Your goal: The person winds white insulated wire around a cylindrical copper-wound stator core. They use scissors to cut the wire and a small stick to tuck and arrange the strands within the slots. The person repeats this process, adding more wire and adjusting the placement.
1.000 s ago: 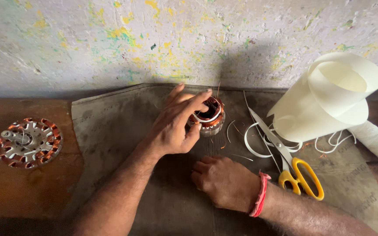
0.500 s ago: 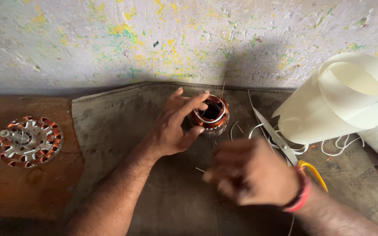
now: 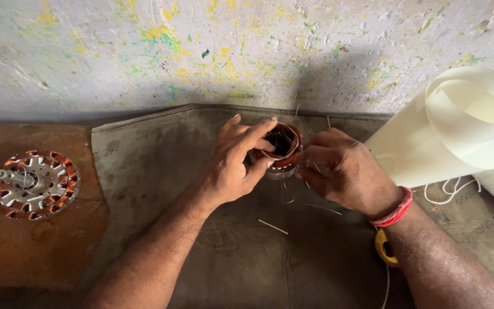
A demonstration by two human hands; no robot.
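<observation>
Just above the centre of the head view, the left hand curls its fingers over a small copper-wound stator, hiding its near side. From the right, the right hand pinches at its rim; what it grips is too fine to tell. Yellow scissor handles peek from behind the wrist at lower right. A larger stator lies at far left.
</observation>
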